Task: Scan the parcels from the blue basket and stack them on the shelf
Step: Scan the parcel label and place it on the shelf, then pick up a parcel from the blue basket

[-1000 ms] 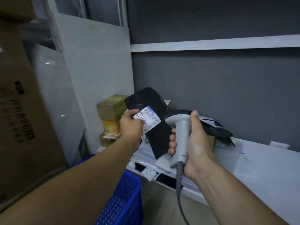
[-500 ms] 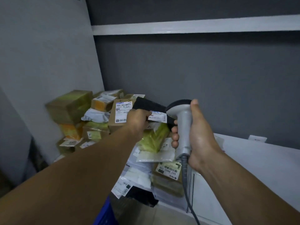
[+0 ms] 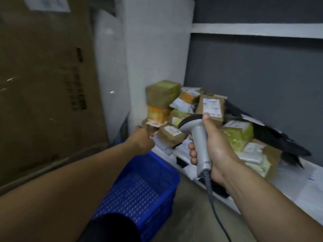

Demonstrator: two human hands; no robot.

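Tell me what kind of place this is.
Probably a parcel sorting or storage room: labelled parcels piled on a white shelf, a corded barcode scanner in the right hand, and a blue basket below the shelf.

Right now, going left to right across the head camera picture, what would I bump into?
Big cardboard box → left hand → scanner → yellow-green parcel → black parcel.

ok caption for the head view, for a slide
Right hand grips the barcode scanner; left hand hovers between blue basket and parcels piled on the shelf.
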